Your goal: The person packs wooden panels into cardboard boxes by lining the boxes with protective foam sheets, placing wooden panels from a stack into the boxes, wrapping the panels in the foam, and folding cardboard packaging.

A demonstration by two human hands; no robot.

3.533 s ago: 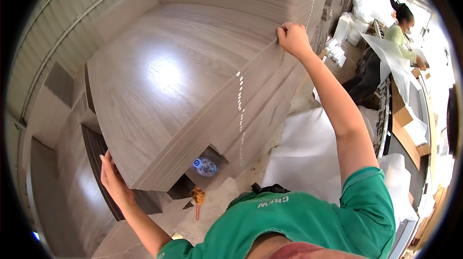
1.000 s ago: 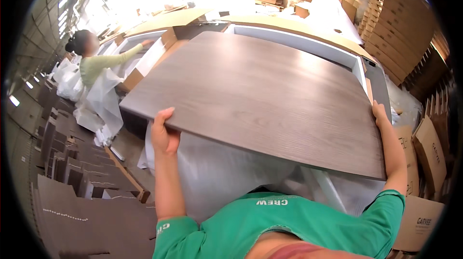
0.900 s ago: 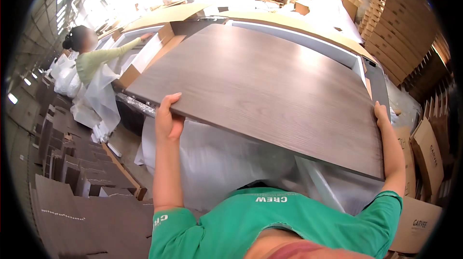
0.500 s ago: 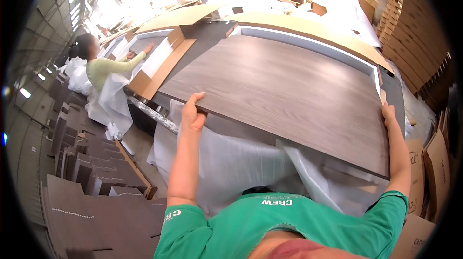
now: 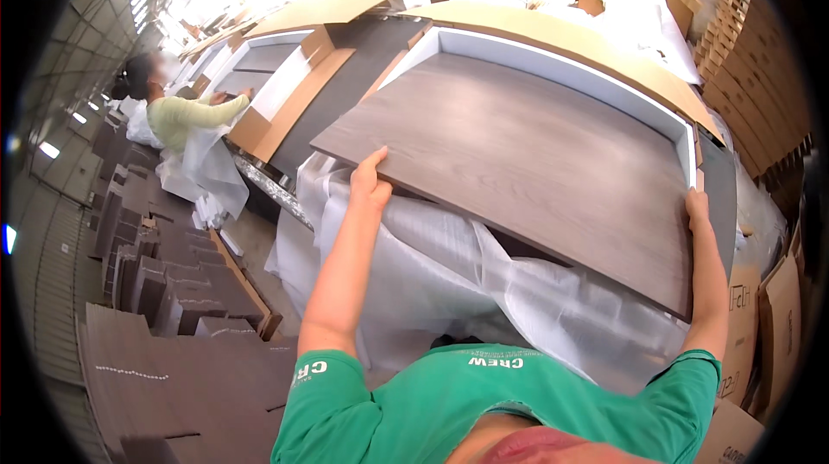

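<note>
A large grey-brown wood-grain panel (image 5: pixel 518 170) lies tilted over an open carton with white foam walls (image 5: pixel 561 63). Its far part sits inside the foam edges, while its near edge sticks out toward me. My left hand (image 5: pixel 371 181) grips the near left edge, thumb on top and fingers hidden below. On the right side edge, my right hand (image 5: pixel 698 207) is closed around the panel, close to the end of the foam. Translucent wrapping sheet (image 5: pixel 414 261) hangs below the panel, in front of my body.
At the left, a co-worker in a light green top (image 5: pixel 186 119) works at another open carton (image 5: pixel 285 123). Stacked dark panels (image 5: pixel 173 369) stand at the lower left. Folded cardboard (image 5: pixel 781 300) leans at the right, and cartons are piled at the far right.
The panel has moved away from its left position, its left end shifting right and more of it now within the foam walls. Both hands keep their grip. The co-worker's arms have lowered.
</note>
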